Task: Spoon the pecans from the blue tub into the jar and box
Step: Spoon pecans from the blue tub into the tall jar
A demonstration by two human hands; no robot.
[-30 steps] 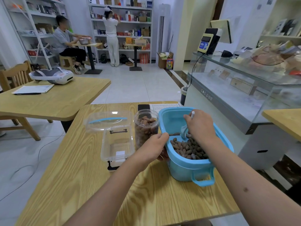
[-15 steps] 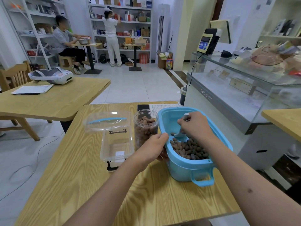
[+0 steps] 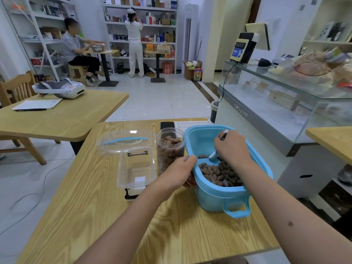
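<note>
- The pecans (image 3: 219, 173) are mostly piled at the near end of the blue tub (image 3: 226, 197), which sits on the right side of the wooden table (image 3: 95, 216).
- Right hand (image 3: 231, 147) is down inside the tub with its fingers wrapped around a white spoon (image 3: 214, 154); the handle pokes out above the knuckles and the bowl end is right at the edge of the nut pile.
- Left hand (image 3: 179, 171) is curled over the tub's left rim, gripping it, thumb on top.
- The clear jar (image 3: 170, 149) stands just beside the tub on its left, lid off, already pretty much full of pecans.
- Left of the jar is the clear box (image 3: 136, 168), with its lid (image 3: 124, 141) flipped open and no nuts in it that I can see.
- Behind the jar there's a black phone (image 3: 167, 125) and a white sheet of paper (image 3: 192, 123) lying flat.
- Further off: another table (image 3: 62, 119) to the left and a glass counter (image 3: 276, 103) on the right.
</note>
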